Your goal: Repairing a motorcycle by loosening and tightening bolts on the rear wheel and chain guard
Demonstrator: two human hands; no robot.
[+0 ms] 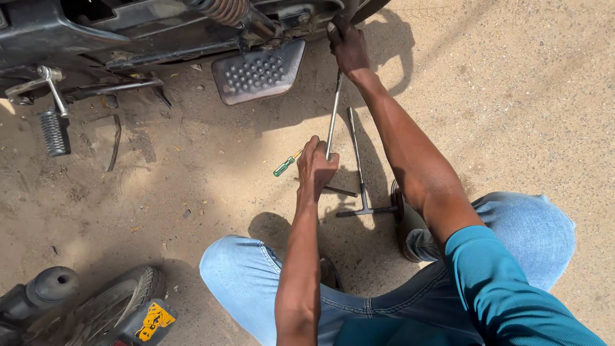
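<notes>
Left hand [315,168]: closed around the lower end of a long T-handle wrench [333,114], gripping just above its crossbar. Right hand [349,48]: farther out, wrapped around the wrench's upper end where it meets the underside of the motorcycle [128,29]; whether the socket is seated is hidden by the fingers.

Nearest items: blue-jeaned knees; at the lower left a tyre [112,307] with a yellow diamond-shaped sticker [154,319] bearing a dark figure, on a dark panel.

Middle ground, on sandy ground [512,109]: second T-handle wrench [360,168] lying just right of the held one; green-handled screwdriver [285,165] just left of the left hand.

Far: studded metal footrest plate [258,70], coil spring [224,9], ribbed foot peg [54,131].

Risk, as a judgement: the shaft stands at a slant, so a hard turn could cam the socket off and drive the right knuckles into the frame; sand could foul the loose tools.
</notes>
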